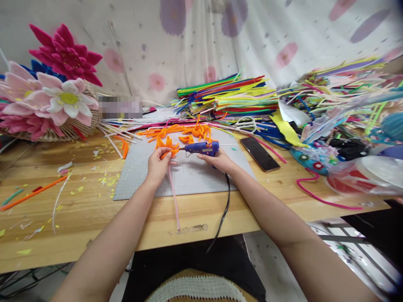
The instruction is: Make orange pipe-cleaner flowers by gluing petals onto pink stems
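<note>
My left hand (158, 162) is closed around a small flower of orange pipe-cleaner petals (168, 147) on a pale pink stem (174, 193) that trails to the table's front edge. My right hand (219, 160) grips a blue hot glue gun (202, 148), whose nozzle points left at the orange petals. Its black cord (224, 209) runs down off the table. Both hands work over a grey cutting mat (185, 172), where several loose orange petal loops (192, 132) lie behind them.
A black phone (260, 153) lies right of the mat. Stacks of coloured pipe cleaners (226, 98) and scissors (246, 124) fill the back. Big pink and white craft flowers (53, 98) stand at the left. A pink pipe cleaner (317, 197) and plastic bags (365, 174) lie right.
</note>
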`<state>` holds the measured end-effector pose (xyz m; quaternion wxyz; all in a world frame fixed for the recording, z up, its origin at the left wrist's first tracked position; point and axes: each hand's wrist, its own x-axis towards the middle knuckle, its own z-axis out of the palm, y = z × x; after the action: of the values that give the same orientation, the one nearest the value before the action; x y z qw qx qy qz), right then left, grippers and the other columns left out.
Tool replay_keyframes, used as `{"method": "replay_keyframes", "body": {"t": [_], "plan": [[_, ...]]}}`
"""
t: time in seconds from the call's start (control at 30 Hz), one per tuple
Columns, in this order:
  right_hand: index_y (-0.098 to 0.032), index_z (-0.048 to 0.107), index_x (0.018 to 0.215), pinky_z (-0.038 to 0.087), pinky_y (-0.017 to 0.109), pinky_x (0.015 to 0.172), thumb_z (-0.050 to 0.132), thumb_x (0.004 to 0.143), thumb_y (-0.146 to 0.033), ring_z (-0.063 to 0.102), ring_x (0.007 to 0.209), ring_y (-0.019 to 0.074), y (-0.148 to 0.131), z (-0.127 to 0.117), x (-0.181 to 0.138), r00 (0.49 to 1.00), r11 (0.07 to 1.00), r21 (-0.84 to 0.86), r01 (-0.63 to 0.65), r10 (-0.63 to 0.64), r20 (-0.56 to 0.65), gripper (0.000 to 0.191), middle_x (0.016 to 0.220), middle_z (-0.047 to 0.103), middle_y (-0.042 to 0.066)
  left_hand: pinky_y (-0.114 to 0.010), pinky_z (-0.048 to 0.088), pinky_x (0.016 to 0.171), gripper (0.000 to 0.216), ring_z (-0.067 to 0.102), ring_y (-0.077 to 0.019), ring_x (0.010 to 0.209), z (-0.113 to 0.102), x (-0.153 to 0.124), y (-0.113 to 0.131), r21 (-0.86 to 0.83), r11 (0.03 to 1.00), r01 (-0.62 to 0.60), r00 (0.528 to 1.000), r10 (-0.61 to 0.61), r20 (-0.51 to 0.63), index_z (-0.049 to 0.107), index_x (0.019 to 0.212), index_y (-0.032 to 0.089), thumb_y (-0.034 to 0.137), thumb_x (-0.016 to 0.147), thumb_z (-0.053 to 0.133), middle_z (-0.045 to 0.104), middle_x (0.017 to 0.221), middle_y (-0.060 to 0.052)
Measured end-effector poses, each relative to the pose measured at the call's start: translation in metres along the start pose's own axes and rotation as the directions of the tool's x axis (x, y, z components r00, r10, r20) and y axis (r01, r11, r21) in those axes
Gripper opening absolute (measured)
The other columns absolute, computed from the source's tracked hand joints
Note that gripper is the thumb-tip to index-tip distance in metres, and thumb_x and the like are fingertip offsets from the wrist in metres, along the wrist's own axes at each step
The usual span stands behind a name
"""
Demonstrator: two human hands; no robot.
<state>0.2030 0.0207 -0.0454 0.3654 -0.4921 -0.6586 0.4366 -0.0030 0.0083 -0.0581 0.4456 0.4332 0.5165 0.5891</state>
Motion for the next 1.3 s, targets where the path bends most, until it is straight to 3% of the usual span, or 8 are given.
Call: {"method": "replay_keyframes", "body": {"t": [0.5,0.8,1.3], "plan": [[-0.017,0.062,0.088,0.044,0.028,0.066,0.068,0.062,-0.049,0.054,0.071,0.0148,-0.0030,-0.0022,-0.0020,0.999,1.000,-0.006,0.019,-0.019,0.045,0.041,0.074,0.060,0.001,-0.024,0.053,0.051,0.014,0.062,-0.0120,0.063,-0.0001,0.0000,0.0011,-0.020,1.000,0.015,1.000,-0.015,-0.010,0.058,0.080,0.014,0.016,0.067,0.060,0.062,0.079,-0.002],[-0.017,0.061,0.080,0.041,0.026,0.059,0.067,0.062,-0.051,0.050,0.063,0.0123,-0.0036,-0.0008,-0.0017,1.000,1.000,0.005,0.002,-0.002,0.023,0.038,0.064,0.054,-0.001,-0.024,0.052,0.050,0.015,0.062,-0.0121,0.063,0.0002,0.0006,-0.0001,-0.023,1.000,0.018,1.000,-0.018,0.002,0.057,0.080,0.014,0.016,0.066,0.061,0.062,0.079,-0.002],[-0.017,0.061,0.080,0.042,0.027,0.060,0.067,0.062,-0.051,0.052,0.066,0.0139,-0.0032,-0.0060,-0.0026,1.000,1.000,-0.002,-0.009,0.009,0.020,0.039,0.064,0.055,0.000,-0.024,0.053,0.049,0.014,0.061,-0.0114,0.062,0.0004,0.0003,0.0015,-0.028,1.000,0.015,1.000,-0.015,-0.003,0.058,0.080,0.014,0.015,0.066,0.061,0.062,0.079,-0.002]]}}
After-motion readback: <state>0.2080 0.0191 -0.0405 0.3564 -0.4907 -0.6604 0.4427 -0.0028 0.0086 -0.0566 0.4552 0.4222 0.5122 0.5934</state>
